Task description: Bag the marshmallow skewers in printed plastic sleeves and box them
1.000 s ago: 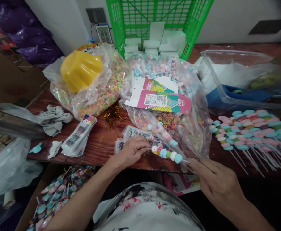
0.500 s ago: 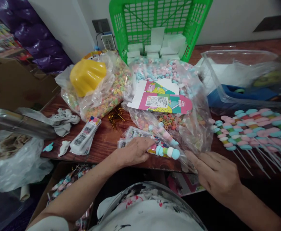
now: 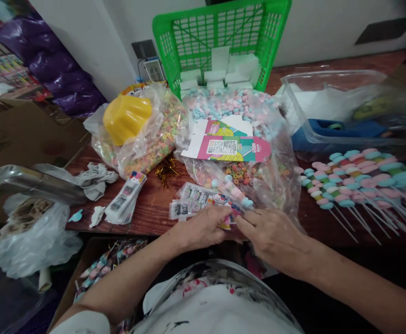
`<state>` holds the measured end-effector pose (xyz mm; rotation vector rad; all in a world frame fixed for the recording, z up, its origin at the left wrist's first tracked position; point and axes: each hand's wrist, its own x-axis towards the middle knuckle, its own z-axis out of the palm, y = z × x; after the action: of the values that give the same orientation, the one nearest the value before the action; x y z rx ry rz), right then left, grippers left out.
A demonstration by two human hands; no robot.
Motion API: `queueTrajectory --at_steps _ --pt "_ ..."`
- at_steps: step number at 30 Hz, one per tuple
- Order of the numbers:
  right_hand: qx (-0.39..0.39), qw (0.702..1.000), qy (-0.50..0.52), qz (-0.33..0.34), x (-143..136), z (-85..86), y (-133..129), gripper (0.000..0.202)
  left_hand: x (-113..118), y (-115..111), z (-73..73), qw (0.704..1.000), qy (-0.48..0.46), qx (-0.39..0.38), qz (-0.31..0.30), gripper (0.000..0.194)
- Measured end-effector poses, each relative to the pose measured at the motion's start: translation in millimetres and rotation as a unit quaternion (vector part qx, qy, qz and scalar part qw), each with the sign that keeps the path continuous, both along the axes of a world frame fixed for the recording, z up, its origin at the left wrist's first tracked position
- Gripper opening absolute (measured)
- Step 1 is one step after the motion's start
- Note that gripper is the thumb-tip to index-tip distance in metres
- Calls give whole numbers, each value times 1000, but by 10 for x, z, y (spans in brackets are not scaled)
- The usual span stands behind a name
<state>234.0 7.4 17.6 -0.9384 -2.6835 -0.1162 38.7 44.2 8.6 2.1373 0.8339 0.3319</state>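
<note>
Near the table's front edge, my left hand [image 3: 205, 226] is closed on a printed plastic wrapper [image 3: 226, 224]. My right hand [image 3: 272, 236] meets it from the right, its fingers pinched at the wrapper's right end; the candy skewer is hidden behind the fingers. Just beyond the hands lies another skewer of pink and blue candy [image 3: 236, 190] on a clear bag. Several flat printed wrappers [image 3: 185, 208] lie left of my left hand. A fanned stack of wrappers [image 3: 124, 199] rests further left. Many candy skewers on white sticks [image 3: 359, 181] are piled at the right.
A green basket [image 3: 220, 28] holds white cards at the back. Bags of ring candy [image 3: 150, 148] and pink-blue candy [image 3: 258, 104] stand before it. A clear bin [image 3: 303, 102] is at the right, a metal object [image 3: 32, 183] at the left, a box of skewers [image 3: 102, 264] below.
My right hand has moved left to meet my left hand, and its fingers now cover the candy that showed between them. The view has shifted slightly.
</note>
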Motion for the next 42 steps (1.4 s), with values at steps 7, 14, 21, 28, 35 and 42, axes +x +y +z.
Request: queueTrajectory --at_steps 7,14,21,28,35,42 --pt "-39 999 31 3 -102 -63 149 6 -45 -18 34 975 -134 -165 61 40" --pt "-142 987 78 1 9 196 326 23 -167 1 9 879 -252 -332 230 27" --pt "-124 976 179 -31 -321 101 388 23 -59 25 -49 828 -383 -220 347 23" --pt "-259 801 519 -145 -694 -52 363 22 -175 78 -11 781 -446 -142 413 17" --pt "-201 771 596 -104 -875 -171 325 10 -183 -104 -149 801 -438 -182 366 27" --pt "-181 772 604 -81 -874 -198 288 13 -307 -228 -169 845 -385 -173 327 27"
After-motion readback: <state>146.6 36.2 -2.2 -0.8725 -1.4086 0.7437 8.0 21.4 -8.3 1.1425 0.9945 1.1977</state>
